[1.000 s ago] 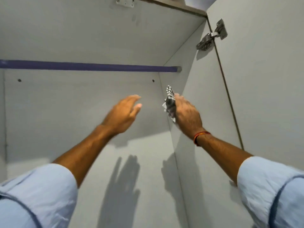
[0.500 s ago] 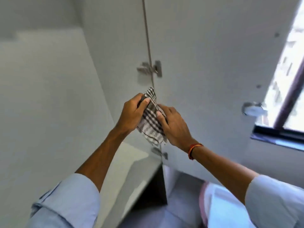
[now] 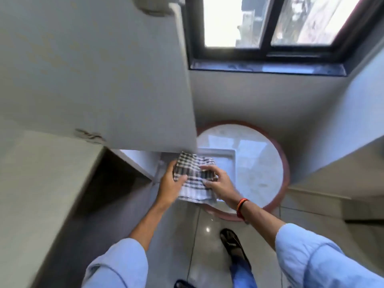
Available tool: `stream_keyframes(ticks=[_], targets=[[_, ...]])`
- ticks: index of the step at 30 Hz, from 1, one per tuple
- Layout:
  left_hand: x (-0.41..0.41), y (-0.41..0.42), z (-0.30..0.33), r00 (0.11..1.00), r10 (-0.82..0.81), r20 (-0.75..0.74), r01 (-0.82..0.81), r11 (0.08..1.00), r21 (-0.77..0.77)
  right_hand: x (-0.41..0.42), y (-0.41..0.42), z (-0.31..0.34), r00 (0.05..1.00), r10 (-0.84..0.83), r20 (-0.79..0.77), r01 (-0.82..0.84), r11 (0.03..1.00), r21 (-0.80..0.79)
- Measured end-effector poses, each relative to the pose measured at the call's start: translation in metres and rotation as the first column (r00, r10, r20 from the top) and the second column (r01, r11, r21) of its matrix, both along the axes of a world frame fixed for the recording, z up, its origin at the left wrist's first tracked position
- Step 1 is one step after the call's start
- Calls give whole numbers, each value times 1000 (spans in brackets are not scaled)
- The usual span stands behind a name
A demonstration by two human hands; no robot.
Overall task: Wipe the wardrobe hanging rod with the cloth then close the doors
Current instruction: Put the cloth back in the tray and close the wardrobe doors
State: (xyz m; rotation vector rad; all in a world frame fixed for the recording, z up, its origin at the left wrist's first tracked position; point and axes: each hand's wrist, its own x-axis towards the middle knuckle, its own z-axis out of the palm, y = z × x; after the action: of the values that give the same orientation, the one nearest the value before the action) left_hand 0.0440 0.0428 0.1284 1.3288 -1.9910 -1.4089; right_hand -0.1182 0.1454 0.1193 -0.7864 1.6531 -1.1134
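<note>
Both hands hold a checked cloth (image 3: 194, 177) just below the open wardrobe door (image 3: 99, 75), above a round tabletop (image 3: 259, 163). Left hand (image 3: 169, 187) and right hand (image 3: 220, 183) fingers grip its edges. Folding it flat should give a firmer pad for wiping.

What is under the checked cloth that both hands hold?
Below the checked cloth lies a white tray on a round table. Left hand and right hand grip it; the tray's middle is covered.
</note>
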Motion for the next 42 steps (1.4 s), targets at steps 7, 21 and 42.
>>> stream_keyframes(ticks=[7, 21, 42], targets=[[-100, 12, -137, 949, -98, 300, 64, 991, 120, -88, 15, -127, 998, 63, -20, -53, 950, 306], [-127, 3, -223, 810, -202, 550, 124, 976, 177, -102, -10, -216, 988, 153, 16, -144, 879, 454], [-39, 62, 234, 759, 430, 490, 75, 689, -721, -75, -56, 307, 972, 204, -119, -228, 679, -698]])
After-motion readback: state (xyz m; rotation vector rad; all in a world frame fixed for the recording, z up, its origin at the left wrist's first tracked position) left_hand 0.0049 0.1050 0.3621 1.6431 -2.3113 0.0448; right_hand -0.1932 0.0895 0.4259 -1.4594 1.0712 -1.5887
